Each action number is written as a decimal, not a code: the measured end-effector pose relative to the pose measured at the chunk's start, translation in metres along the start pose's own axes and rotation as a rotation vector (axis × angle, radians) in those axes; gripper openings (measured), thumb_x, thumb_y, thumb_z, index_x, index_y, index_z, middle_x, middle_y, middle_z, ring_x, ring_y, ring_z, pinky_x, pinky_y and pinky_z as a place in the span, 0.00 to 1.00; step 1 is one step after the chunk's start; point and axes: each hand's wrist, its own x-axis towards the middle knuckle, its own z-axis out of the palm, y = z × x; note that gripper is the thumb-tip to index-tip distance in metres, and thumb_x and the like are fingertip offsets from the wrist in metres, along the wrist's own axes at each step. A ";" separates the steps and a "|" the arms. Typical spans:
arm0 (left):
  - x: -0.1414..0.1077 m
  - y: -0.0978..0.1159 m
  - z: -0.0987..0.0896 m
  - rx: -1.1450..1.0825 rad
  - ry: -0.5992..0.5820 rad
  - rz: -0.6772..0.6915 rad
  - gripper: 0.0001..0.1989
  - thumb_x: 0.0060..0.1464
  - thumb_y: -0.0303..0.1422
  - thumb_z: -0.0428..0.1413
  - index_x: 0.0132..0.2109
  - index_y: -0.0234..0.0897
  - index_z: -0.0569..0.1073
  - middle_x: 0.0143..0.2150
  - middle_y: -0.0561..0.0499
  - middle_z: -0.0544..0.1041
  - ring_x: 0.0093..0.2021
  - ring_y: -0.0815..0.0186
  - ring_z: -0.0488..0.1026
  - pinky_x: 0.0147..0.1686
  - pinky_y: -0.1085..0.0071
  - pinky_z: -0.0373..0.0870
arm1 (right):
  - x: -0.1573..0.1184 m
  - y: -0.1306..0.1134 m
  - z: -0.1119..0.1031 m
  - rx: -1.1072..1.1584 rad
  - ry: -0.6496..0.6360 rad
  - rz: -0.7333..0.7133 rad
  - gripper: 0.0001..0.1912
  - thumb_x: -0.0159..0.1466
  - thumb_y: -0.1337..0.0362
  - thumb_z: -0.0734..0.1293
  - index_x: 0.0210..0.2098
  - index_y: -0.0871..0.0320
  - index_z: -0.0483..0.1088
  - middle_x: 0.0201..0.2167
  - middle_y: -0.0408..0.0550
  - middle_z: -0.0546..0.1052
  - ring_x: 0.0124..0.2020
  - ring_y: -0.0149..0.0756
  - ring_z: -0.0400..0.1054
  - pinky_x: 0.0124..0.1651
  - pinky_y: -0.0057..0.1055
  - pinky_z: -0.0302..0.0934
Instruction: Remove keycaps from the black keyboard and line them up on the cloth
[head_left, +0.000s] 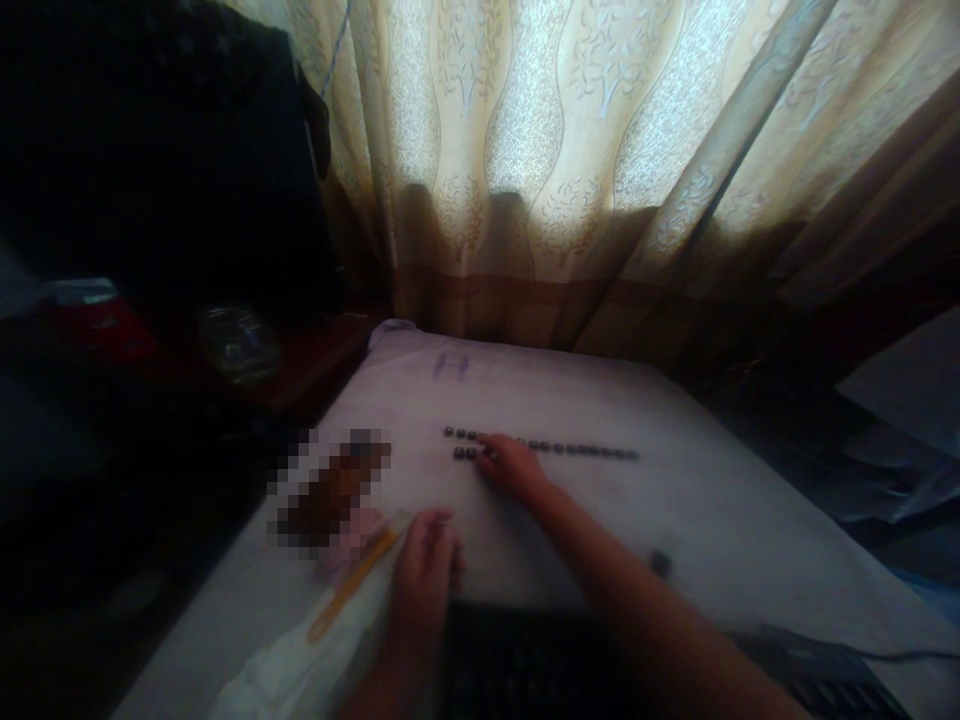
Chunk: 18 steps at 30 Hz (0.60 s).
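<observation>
Small dark keycaps (pixel 581 449) lie in a long row on a pale cloth, with a short second row of keycaps (pixel 465 453) starting nearer me. My right hand (pixel 514 467) reaches to the left part of these rows. Its fingers are pinched over a dark keycap at the end of the short row. Closer to me, my left hand (pixel 430 560) hovers or rests over the cloth with its fingers curled in; whatever they may hold is hidden. Below both hands is a black keyboard (pixel 540 660), dim and blurred.
An orange-handled stick (pixel 352 585) and white cloth or plastic (pixel 285 670) lie left of my left hand. A pixelated brown item (pixel 337 490) is beyond them. Another black keyboard (pixel 832 680) with a cable sits at lower right. Patterned curtains (pixel 517 130) hang behind the pale-covered surface (pixel 540 385).
</observation>
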 end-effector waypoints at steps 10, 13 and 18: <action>0.004 -0.001 -0.001 0.042 -0.028 0.065 0.14 0.47 0.39 0.54 0.41 0.38 0.67 0.25 0.58 0.69 0.21 0.72 0.66 0.18 0.78 0.63 | -0.084 0.094 -0.059 -0.193 -0.163 0.139 0.13 0.62 0.66 0.60 0.38 0.56 0.76 0.40 0.52 0.78 0.41 0.44 0.70 0.41 0.34 0.60; 0.003 0.002 0.000 0.072 -0.039 0.086 0.14 0.47 0.39 0.54 0.41 0.38 0.67 0.25 0.57 0.69 0.23 0.72 0.67 0.19 0.78 0.63 | -0.117 0.129 -0.078 -0.240 -0.242 0.209 0.16 0.59 0.72 0.60 0.41 0.55 0.75 0.42 0.52 0.77 0.42 0.45 0.70 0.41 0.36 0.61; 0.000 0.005 0.001 0.125 -0.065 0.113 0.14 0.48 0.38 0.53 0.41 0.37 0.67 0.26 0.57 0.69 0.24 0.72 0.67 0.20 0.77 0.64 | -0.153 0.158 -0.085 -0.303 -0.339 0.217 0.24 0.58 0.76 0.58 0.49 0.49 0.71 0.48 0.50 0.73 0.43 0.44 0.70 0.39 0.35 0.60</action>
